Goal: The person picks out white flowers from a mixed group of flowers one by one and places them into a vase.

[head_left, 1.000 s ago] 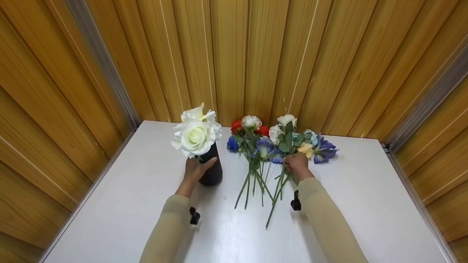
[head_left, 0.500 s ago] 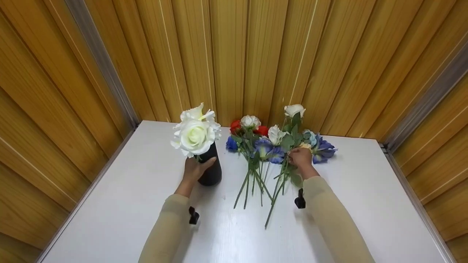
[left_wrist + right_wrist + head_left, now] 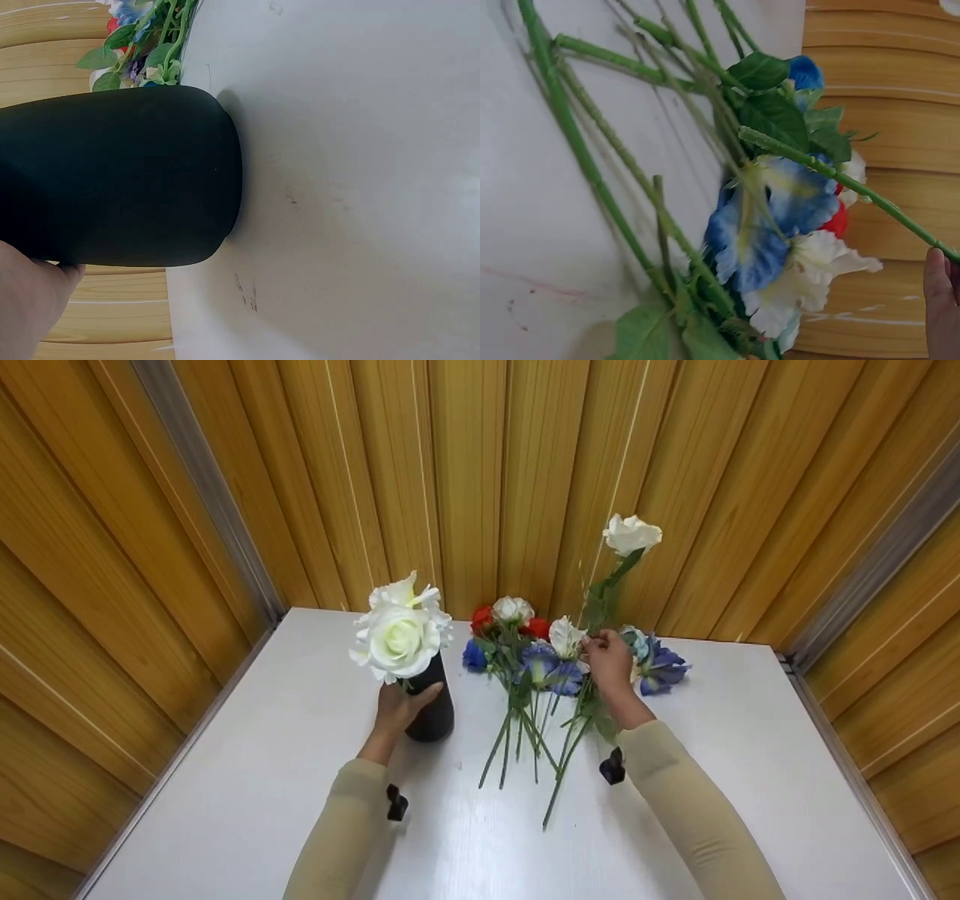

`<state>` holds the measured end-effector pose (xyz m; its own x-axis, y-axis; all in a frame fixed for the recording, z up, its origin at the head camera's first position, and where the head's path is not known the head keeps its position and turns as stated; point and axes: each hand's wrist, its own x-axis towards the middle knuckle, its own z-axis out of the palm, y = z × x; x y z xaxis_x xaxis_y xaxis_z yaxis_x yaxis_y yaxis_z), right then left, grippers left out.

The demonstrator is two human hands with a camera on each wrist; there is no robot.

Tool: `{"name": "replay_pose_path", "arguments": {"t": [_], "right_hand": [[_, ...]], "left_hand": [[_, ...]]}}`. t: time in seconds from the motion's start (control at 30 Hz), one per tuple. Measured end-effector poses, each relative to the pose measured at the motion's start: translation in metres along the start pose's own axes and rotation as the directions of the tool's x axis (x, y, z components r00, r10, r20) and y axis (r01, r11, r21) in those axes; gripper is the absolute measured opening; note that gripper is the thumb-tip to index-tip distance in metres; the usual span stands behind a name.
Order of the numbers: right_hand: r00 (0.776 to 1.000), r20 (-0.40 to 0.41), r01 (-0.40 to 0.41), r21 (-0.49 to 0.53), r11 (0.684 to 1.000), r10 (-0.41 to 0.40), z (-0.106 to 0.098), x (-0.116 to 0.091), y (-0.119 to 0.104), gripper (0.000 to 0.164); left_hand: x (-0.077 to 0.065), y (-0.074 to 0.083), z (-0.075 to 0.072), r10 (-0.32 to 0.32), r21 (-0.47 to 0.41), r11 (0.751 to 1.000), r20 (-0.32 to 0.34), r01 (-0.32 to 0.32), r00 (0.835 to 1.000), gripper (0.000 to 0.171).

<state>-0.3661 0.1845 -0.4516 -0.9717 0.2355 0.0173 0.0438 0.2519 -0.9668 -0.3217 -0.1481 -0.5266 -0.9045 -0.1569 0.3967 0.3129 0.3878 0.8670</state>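
A tall black vase (image 3: 435,712) stands on the white table (image 3: 247,750), with large white roses (image 3: 401,641) at its top. My left hand (image 3: 397,712) grips the vase's side, its thumb across the front; the left wrist view shows the lower vase wall (image 3: 127,180) close up. Over the loose flowers, my right hand (image 3: 611,666) pinches the stem of a white rose (image 3: 631,534), which stands up above the hand. In the right wrist view the cut end of this green stem (image 3: 889,206) hangs free above the other flowers, and only part of the hand shows.
Artificial flowers lie near the table's back edge: red blooms (image 3: 484,620), a blue iris (image 3: 541,661), a white bloom (image 3: 566,636) and a purple-blue iris (image 3: 661,667). Their stems (image 3: 559,787) cross towards the front. Wood-look panels (image 3: 472,487) enclose the back and sides.
My right hand has lifted the white rose up out of the pile, drawing its bloom higher and slightly right against the panels. The left hand and vase have stayed in place.
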Motion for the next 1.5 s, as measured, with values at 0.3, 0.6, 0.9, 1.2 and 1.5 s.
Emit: {"name": "replay_pose_path", "arguments": {"t": [0.3,0.6,0.9,1.2,1.5], "right_hand": [[0.95,-0.063,0.311,0.241,0.919,-0.304,0.025,-0.041,-0.044,0.014],[0.855,-0.063,0.516,0.196,0.834,-0.515,0.056,-0.081,-0.094,0.016],[0.859,-0.056,0.511,0.18,0.841,-0.509,0.091,-0.099,-0.115,0.019],[0.825,-0.04,0.565,0.08,0.821,-0.564,0.112,-0.107,-0.116,0.02],[0.797,-0.03,0.603,-0.016,0.797,-0.603,0.132,-0.099,-0.098,0.019]], "left_hand": [[0.0,-0.002,0.001,0.036,-0.069,0.997,-0.009,-0.037,0.999,0.091],[0.0,-0.002,0.001,0.006,-0.062,0.998,-0.013,-0.007,1.0,0.091],[0.0,-0.001,0.001,-0.023,-0.039,0.999,-0.01,0.022,1.0,0.091],[-0.001,-0.002,0.001,-0.029,-0.051,0.998,-0.008,0.029,1.0,0.091],[0.001,0.0,0.001,-0.017,-0.038,0.999,-0.011,0.017,1.0,0.09]]}}
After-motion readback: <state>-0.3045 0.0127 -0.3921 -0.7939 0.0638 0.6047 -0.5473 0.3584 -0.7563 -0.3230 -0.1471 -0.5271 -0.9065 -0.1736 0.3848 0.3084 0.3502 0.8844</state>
